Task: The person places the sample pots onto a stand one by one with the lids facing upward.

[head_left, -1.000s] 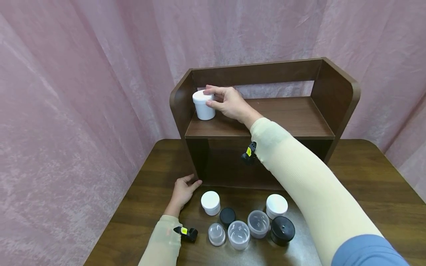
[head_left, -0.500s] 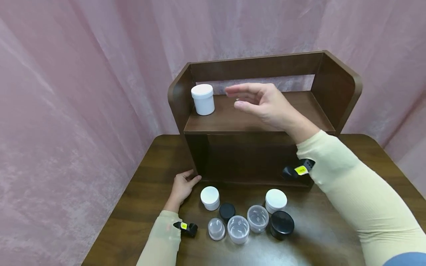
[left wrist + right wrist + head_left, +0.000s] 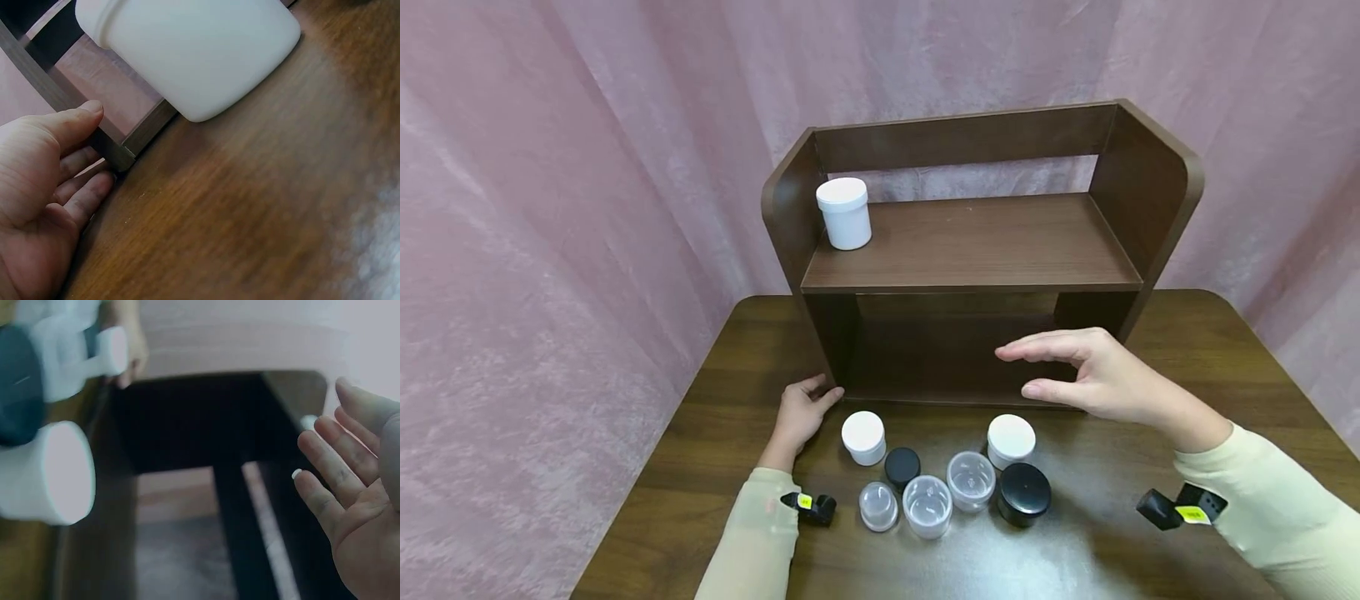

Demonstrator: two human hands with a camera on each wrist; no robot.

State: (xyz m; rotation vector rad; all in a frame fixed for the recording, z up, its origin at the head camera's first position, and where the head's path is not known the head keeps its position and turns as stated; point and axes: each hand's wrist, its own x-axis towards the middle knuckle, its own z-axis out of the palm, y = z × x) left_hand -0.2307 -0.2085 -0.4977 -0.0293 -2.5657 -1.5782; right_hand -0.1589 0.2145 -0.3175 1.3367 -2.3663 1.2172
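My left hand is at the bottom left corner of a dark brown two-tier shelf. In the left wrist view its thumb lies over the front edge of the side panel, with the fingers on the outer side, so it grips the panel. My right hand hovers in front of the lower tier, thumb and fingers spread apart, holding nothing. A white lidded jar stands upright at the left end of the upper tier. Nearest below the right hand are another white jar and a black-lidded jar.
More small containers stand on the wooden table before the shelf: a white jar, a small black one, and clear ones, including a small clear cup. A pink curtain hangs behind.
My right hand has let go of the white jar on the upper tier and moved right and down, away from it. The left hand has stayed at the shelf's corner.
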